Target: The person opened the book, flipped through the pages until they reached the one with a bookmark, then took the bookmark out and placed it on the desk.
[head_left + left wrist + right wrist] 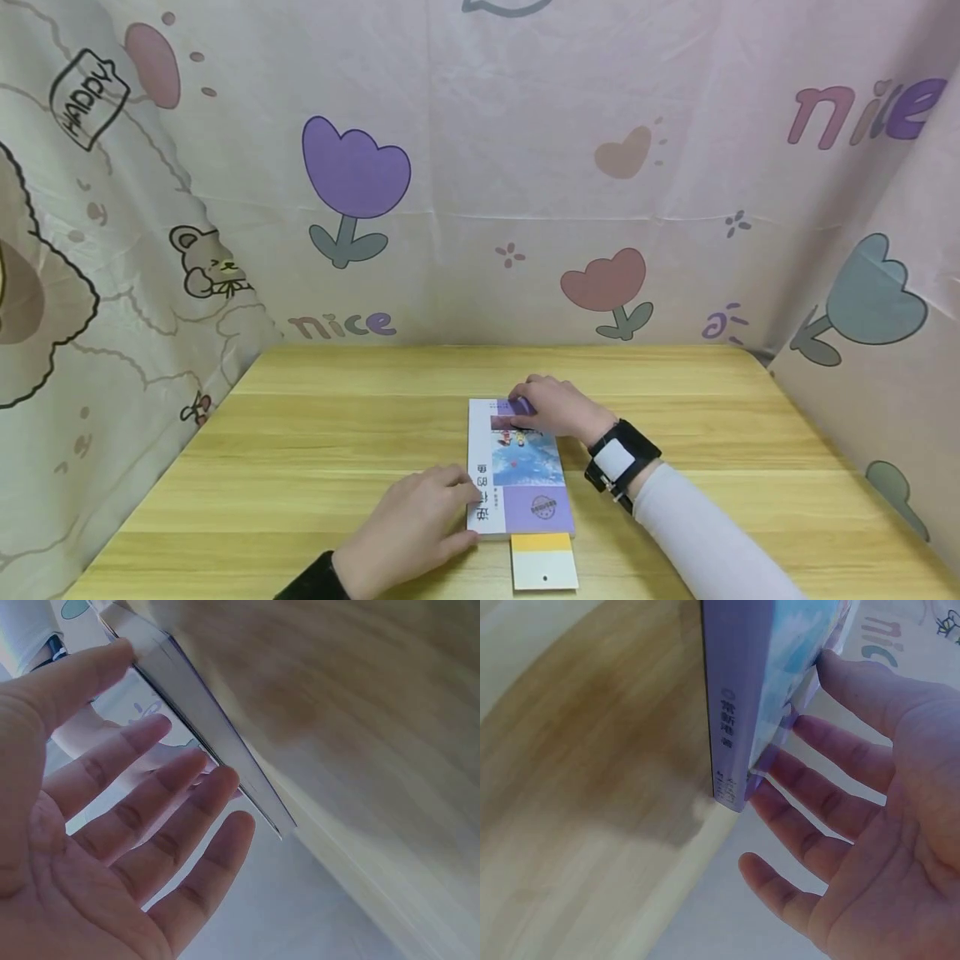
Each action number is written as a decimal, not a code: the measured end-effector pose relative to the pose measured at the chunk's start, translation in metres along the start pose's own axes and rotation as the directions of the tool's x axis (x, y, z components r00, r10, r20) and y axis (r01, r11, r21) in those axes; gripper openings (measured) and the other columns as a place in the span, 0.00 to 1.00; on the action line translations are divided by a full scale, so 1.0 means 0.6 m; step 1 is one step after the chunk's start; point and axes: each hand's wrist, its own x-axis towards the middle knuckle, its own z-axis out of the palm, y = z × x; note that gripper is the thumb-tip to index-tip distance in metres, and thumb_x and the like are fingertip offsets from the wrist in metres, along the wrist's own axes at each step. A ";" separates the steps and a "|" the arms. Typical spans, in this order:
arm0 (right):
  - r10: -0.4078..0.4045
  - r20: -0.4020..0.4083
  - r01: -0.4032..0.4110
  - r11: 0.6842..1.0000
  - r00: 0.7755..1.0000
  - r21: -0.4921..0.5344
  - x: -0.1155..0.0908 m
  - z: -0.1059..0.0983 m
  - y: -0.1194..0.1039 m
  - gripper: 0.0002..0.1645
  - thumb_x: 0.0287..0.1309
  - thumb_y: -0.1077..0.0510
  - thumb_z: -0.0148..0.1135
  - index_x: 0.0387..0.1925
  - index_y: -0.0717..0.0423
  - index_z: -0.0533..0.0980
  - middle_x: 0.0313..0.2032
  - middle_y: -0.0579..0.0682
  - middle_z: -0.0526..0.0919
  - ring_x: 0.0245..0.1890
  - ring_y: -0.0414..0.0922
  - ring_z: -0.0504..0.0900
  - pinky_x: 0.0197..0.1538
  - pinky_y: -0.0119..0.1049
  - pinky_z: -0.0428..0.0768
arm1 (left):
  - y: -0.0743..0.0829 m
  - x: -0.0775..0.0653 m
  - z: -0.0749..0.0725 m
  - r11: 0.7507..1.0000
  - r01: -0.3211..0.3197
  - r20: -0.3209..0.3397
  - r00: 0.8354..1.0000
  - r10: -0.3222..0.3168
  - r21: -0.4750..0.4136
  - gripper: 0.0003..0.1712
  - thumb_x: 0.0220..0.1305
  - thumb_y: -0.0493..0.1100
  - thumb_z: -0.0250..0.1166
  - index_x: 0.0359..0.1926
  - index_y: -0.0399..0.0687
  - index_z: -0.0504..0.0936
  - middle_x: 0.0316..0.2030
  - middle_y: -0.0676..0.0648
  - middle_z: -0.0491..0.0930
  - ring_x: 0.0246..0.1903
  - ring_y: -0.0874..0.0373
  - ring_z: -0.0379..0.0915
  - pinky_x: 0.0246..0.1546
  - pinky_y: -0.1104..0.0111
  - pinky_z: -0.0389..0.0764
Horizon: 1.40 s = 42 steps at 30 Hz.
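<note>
A book with a white, purple and sky-blue cover lies flat on the wooden table. My left hand is at its left edge, fingertips touching or almost touching the cover side. In the left wrist view those fingers are loosely spread along the page edges. My right hand rests on the book's far right corner. The right wrist view shows its thumb on the cover and the other fingers relaxed near the far edge, beside the purple spine. A yellow-and-white card sticks out at the book's near end.
The table has a light wood grain. A printed cloth hangs behind it and along both sides. A black strap with a white patch is worn on the right wrist.
</note>
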 end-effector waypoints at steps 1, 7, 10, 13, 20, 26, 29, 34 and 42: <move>0.003 0.002 -0.003 1.000 1.000 0.002 -0.001 -0.001 0.000 0.27 0.57 0.41 0.65 0.52 0.52 0.80 0.43 0.51 0.80 0.40 0.44 0.77 0.41 0.41 0.79 | 0.001 0.001 0.000 1.000 -0.007 0.003 1.000 0.007 0.003 0.19 0.52 0.57 0.70 0.44 0.54 0.85 0.42 0.54 0.79 0.38 0.61 0.75 0.36 0.66 0.80; 0.034 0.001 -0.034 0.999 0.999 0.019 -0.005 0.000 0.001 0.27 0.57 0.41 0.65 0.53 0.51 0.80 0.43 0.50 0.80 0.39 0.43 0.77 0.42 0.39 0.78 | 0.005 0.006 0.001 1.000 -0.020 0.026 0.999 0.020 0.002 0.17 0.51 0.53 0.72 0.42 0.55 0.85 0.40 0.54 0.80 0.38 0.63 0.76 0.36 0.68 0.80; 0.036 -0.008 -0.036 0.999 0.999 0.038 -0.005 0.001 0.001 0.30 0.56 0.38 0.63 0.53 0.51 0.80 0.44 0.50 0.80 0.40 0.43 0.77 0.43 0.41 0.78 | 0.004 0.006 0.001 1.000 -0.010 0.045 0.999 0.010 0.005 0.17 0.51 0.54 0.72 0.41 0.55 0.86 0.40 0.54 0.80 0.38 0.63 0.77 0.36 0.69 0.80; 0.039 -0.013 -0.039 0.998 0.999 0.048 -0.005 0.001 0.001 0.32 0.56 0.36 0.62 0.54 0.51 0.80 0.44 0.50 0.80 0.41 0.44 0.77 0.45 0.42 0.78 | 0.001 0.006 0.001 1.000 -0.003 0.057 0.998 0.003 0.003 0.16 0.52 0.55 0.71 0.41 0.56 0.86 0.40 0.55 0.80 0.37 0.63 0.76 0.35 0.69 0.80; 0.035 -0.023 -0.033 0.998 0.999 0.062 -0.003 0.006 0.002 0.31 0.54 0.35 0.63 0.50 0.52 0.83 0.41 0.47 0.81 0.37 0.42 0.77 0.40 0.38 0.77 | -0.005 0.004 0.002 1.000 0.002 0.053 0.999 -0.002 0.005 0.14 0.52 0.54 0.71 0.39 0.56 0.86 0.39 0.55 0.80 0.37 0.64 0.76 0.35 0.69 0.80; 0.022 -0.042 -0.019 0.998 0.999 0.051 -0.006 0.007 0.008 0.26 0.55 0.34 0.61 0.39 0.50 0.85 0.29 0.45 0.79 0.27 0.40 0.73 0.29 0.33 0.73 | -0.014 0.004 -0.001 0.999 0.023 0.053 0.998 -0.025 0.030 0.15 0.51 0.52 0.72 0.40 0.53 0.86 0.40 0.53 0.82 0.36 0.61 0.79 0.34 0.67 0.81; 0.023 -0.054 -0.020 0.999 0.998 0.043 -0.010 0.005 0.012 0.22 0.56 0.36 0.62 0.33 0.49 0.84 0.23 0.43 0.75 0.23 0.39 0.71 0.25 0.32 0.70 | -0.022 0.006 -0.002 0.999 0.037 0.060 0.997 -0.039 0.028 0.14 0.52 0.50 0.72 0.41 0.52 0.87 0.42 0.52 0.83 0.38 0.59 0.79 0.35 0.66 0.82; 0.035 -0.057 -0.032 0.999 0.998 0.044 -0.018 0.004 0.020 0.20 0.57 0.38 0.63 0.24 0.49 0.81 0.18 0.43 0.72 0.20 0.38 0.70 0.22 0.30 0.66 | -0.037 0.008 -0.002 0.998 0.062 0.071 0.996 -0.062 0.001 0.15 0.52 0.46 0.72 0.43 0.51 0.87 0.45 0.50 0.83 0.42 0.56 0.80 0.40 0.63 0.81; 0.055 -0.075 -0.053 0.998 0.996 0.031 -0.039 0.000 0.028 0.15 0.57 0.46 0.67 0.33 0.53 0.85 0.25 0.45 0.78 0.23 0.39 0.71 0.26 0.32 0.71 | -0.061 0.012 -0.005 0.993 0.117 0.050 0.992 -0.116 -0.001 0.13 0.54 0.39 0.70 0.43 0.47 0.88 0.39 0.50 0.85 0.36 0.57 0.81 0.30 0.68 0.81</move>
